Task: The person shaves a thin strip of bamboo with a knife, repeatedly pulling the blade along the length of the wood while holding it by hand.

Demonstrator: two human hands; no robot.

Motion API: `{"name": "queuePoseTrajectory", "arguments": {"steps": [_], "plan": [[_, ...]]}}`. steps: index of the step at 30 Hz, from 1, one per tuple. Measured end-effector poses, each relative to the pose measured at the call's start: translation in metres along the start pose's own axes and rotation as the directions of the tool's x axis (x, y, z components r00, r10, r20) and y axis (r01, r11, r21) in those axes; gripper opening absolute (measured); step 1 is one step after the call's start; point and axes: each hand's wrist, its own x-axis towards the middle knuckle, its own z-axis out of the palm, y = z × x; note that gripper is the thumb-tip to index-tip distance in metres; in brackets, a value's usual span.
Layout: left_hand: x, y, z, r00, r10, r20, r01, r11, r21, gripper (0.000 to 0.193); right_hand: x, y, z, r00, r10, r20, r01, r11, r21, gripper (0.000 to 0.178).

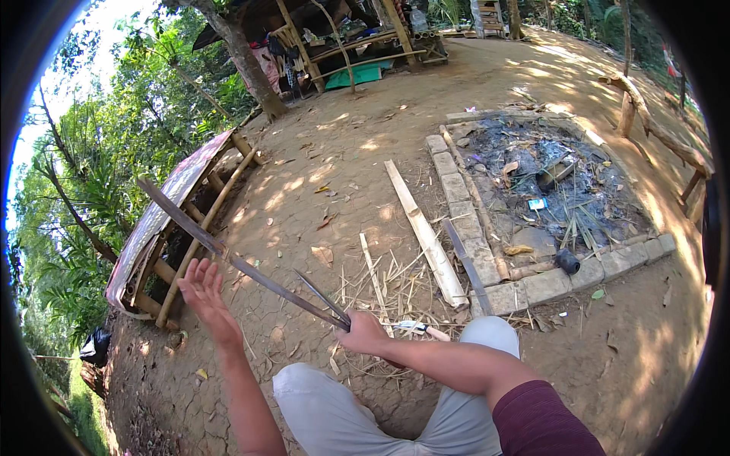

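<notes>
My right hand (363, 334) is closed round the near end of a long, dark, slightly curved wooden strip (266, 281). The strip slants up and away to the left. From the same fist juts a narrow pointed piece (319, 292); whether it is a blade or wood I cannot tell. My left hand (211, 302) is raised just below the strip's middle, open, fingers spread and holding nothing. On the ground beyond my right wrist lies a knife (420, 328) with a pale wooden handle, among thin shavings (388, 281).
A split bamboo length (426, 232) lies ahead, with a long flat blade (466, 262) against the fire pit's brick border (464, 216). Ash (585, 190) and a black cylinder (566, 261) are at the right. A low bamboo bench (175, 205) stands left, a shelter (342, 45) behind.
</notes>
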Motion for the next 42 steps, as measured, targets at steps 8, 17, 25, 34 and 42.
{"name": "queuePoseTrajectory", "arguments": {"steps": [8,17,25,34,42], "plan": [[0.107,0.01,-0.041,0.952,-0.283,-0.119,0.259,0.948,-0.187,0.094,-0.001,0.021,0.002,0.987,0.062,0.151,-0.048,0.994,-0.094,0.032],[0.053,0.041,0.006,0.998,-0.055,-0.015,0.047,0.935,-0.351,0.044,0.023,0.049,0.005,0.918,0.156,0.364,0.039,0.879,-0.475,0.052],[0.019,0.047,0.051,0.962,0.066,-0.264,-0.133,0.961,-0.244,0.043,0.016,0.01,-0.001,0.852,0.385,0.356,-0.457,0.878,0.145,0.025],[-0.032,-0.017,0.073,0.916,0.043,-0.399,-0.135,0.969,-0.207,0.046,-0.029,-0.036,-0.037,0.932,0.33,0.149,-0.361,0.812,0.459,0.042],[-0.07,-0.034,0.083,0.891,0.111,-0.439,-0.173,0.979,-0.104,0.052,-0.077,-0.071,-0.026,0.997,-0.068,0.045,0.06,0.984,0.166,0.045]]}}
